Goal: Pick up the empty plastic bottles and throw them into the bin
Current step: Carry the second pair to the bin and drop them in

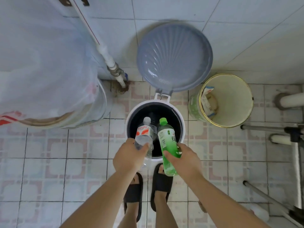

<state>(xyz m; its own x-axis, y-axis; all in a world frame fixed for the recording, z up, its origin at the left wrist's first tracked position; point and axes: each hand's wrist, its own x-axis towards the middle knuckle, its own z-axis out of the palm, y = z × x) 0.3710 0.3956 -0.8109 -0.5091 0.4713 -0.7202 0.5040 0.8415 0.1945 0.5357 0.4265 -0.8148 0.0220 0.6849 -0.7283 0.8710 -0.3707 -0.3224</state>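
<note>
A pedal bin (181,127) with a white rim and dark inside stands on the tiled floor, its grey lid (174,55) swung up against the wall. My left hand (130,157) grips a clear bottle (144,132) with a red-and-white label and white cap, its top pointing into the bin's mouth. My right hand (184,160) holds a green bottle (167,142) with a green cap, also tipped cap-first over the opening. Both bottles are side by side above the near rim.
A cream bucket (230,119) with some packaging in it stands right of the bin. A big container wrapped in clear plastic (49,79) fills the left, beside a white pipe (108,60). Metal tripod legs (269,195) lie at right. My feet in black slippers (161,183) stand before the bin.
</note>
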